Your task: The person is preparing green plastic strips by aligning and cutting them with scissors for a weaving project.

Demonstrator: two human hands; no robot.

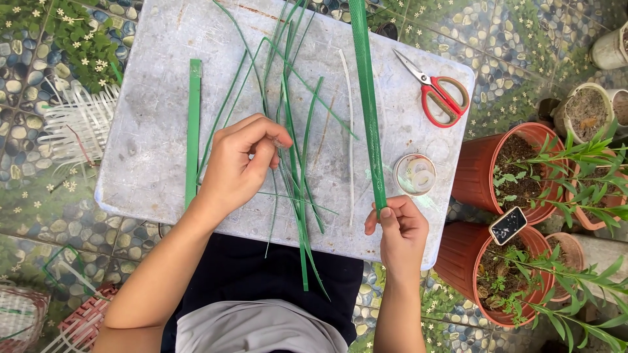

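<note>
My left hand (242, 163) pinches the ends of several thin green strips (294, 150) that fan out over a grey-white board (144, 150) on my lap. My right hand (399, 229) grips the near end of a wide green plastic strap (367, 98), which runs straight away across the board and out of the top of the view. Another flat green strap (193, 131) lies on the board to the left of my left hand. A thin white strip (350, 131) lies between the green strips and the wide strap.
Red-handled scissors (438, 91) rest at the board's far right corner, and a roll of clear tape (415, 174) sits near my right hand. Terracotta pots with plants (517, 176) stand to the right. White strips (78, 124) and woven baskets (19, 314) lie on the pebble-pattern floor at the left.
</note>
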